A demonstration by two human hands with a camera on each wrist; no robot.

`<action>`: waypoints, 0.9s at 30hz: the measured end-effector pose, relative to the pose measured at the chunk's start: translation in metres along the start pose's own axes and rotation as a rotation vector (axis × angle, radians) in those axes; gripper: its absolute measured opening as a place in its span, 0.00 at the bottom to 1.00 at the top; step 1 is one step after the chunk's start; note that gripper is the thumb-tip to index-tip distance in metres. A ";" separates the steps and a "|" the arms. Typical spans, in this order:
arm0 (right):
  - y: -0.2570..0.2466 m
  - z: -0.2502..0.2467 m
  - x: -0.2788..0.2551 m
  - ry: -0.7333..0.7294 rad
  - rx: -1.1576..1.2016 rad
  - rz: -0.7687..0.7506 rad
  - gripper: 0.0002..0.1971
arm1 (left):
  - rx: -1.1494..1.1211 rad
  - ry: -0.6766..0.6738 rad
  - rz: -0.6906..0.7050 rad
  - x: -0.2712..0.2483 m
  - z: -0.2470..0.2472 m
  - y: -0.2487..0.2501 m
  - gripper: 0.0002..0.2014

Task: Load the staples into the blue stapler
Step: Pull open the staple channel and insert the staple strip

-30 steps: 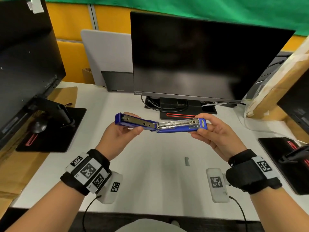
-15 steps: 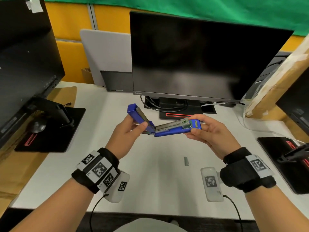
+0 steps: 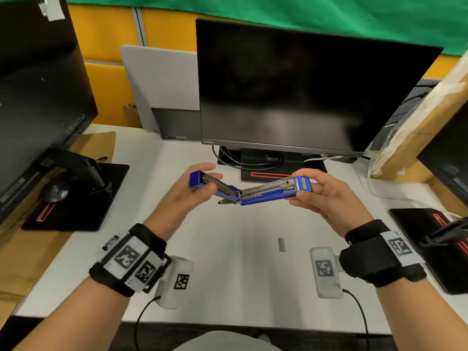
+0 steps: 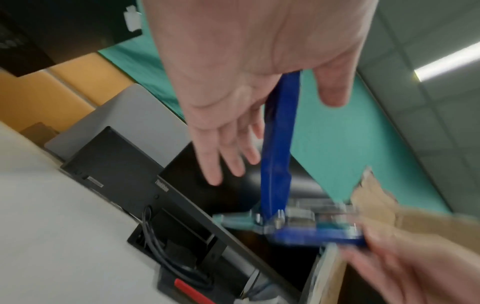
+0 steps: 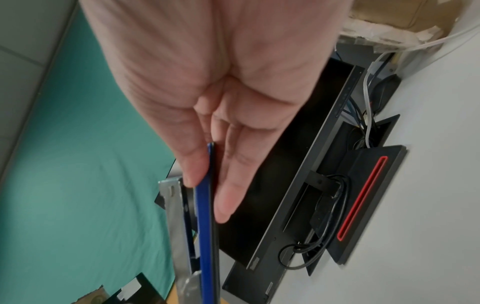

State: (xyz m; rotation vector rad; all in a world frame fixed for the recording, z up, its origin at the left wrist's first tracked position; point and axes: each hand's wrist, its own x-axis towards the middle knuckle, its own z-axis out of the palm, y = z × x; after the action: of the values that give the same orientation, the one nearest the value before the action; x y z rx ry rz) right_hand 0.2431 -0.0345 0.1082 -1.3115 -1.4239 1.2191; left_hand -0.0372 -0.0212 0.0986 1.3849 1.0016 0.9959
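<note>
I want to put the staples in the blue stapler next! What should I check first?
1. Blue stapler swung open: ok, the top arm is folded back and the metal staple channel is exposed.
2. Right hand grips the base end: ok.
3. Left hand holds the top arm: ok in the head view; the left wrist view is blurred.
4. Staple strip within reach: ok, it lies on the white table below the right hand.
5. A free hand to pick it up: not ok, both hold the stapler.
6. Channel empty: cannot tell.
</note>
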 end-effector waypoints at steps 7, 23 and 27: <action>-0.007 -0.029 -0.005 -0.132 0.076 0.036 0.31 | 0.051 -0.143 -0.159 0.011 -0.033 0.017 0.14; -0.015 0.001 0.003 -0.190 0.223 0.048 0.26 | -0.264 -0.544 -0.441 0.011 0.060 0.002 0.15; -0.017 0.004 0.001 -0.144 0.179 0.012 0.20 | -0.274 -0.479 -0.394 0.008 0.068 0.002 0.09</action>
State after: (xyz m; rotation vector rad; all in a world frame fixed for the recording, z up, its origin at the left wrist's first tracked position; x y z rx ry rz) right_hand 0.2354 -0.0334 0.1243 -1.1308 -1.3724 1.4380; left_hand 0.0305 -0.0328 0.0983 1.0702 0.7061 0.4537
